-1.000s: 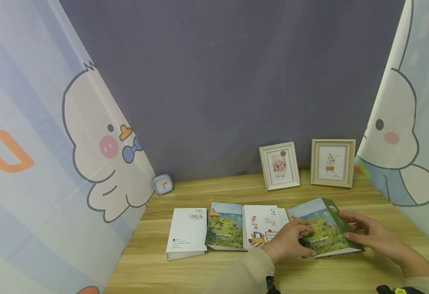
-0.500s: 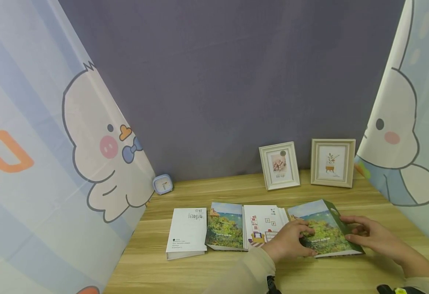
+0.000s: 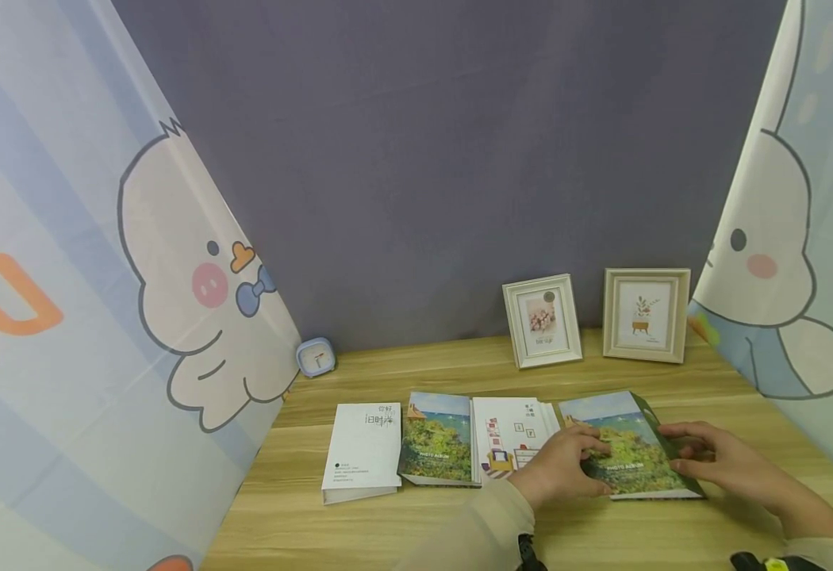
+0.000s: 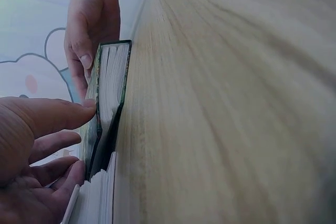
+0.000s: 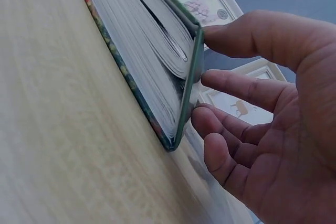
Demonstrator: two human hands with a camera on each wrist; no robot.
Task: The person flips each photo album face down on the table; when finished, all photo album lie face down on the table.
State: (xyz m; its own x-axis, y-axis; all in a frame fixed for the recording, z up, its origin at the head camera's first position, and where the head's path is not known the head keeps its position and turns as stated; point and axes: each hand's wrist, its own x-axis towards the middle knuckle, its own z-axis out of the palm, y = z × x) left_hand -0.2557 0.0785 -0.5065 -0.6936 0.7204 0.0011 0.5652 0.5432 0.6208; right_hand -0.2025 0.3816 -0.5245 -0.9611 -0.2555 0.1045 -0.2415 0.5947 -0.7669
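Note:
A photo album [image 3: 634,444] with a painted seaside garden cover lies on the table at the right, its dark green spine [image 5: 191,85] facing my right hand [image 3: 727,468]. The right thumb and fingertips touch that spine from outside, relaxed rather than wrapped round it. My left hand [image 3: 559,468] rests on the opposite side, fingers over the cover's left part. In the left wrist view the left thumb [image 4: 68,113] touches the cover near its edge, above loosely bent fingers. Directly left lies a white album [image 3: 505,436] with a furniture drawing, partly behind the left hand.
Further left are a second painted photo album [image 3: 436,440] and a white album [image 3: 362,448] with black lettering. Two picture frames [image 3: 543,321] [image 3: 646,316] stand at the back right. A small blue clock [image 3: 316,358] sits at the back left, beside the printed curtain [image 3: 202,198].
The painted album's spine side has sunk a little and its cover lies flatter, so less of the spine shows. My right hand has shifted slightly down with it; the left hand stays put.

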